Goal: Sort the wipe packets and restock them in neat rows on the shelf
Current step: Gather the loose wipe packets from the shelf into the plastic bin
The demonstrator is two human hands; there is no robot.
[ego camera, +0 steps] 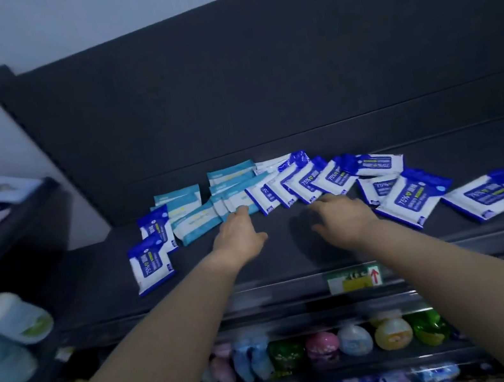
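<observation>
Wipe packets lie scattered on a dark shelf. Several light teal packets cluster left of centre. Dark blue and white packets overlap in a fan at the middle, and more lie at the right and at the left. My left hand reaches forward with straight fingers, its fingertips touching a teal packet. My right hand stretches flat toward the fanned blue packets, fingertips at their near edge. Neither hand holds anything.
A price label with a red arrow is on the shelf's front edge. Lower shelves hold colourful packs. A neighbouring rack at the left carries tubs and boxes. A dark back panel rises behind the packets.
</observation>
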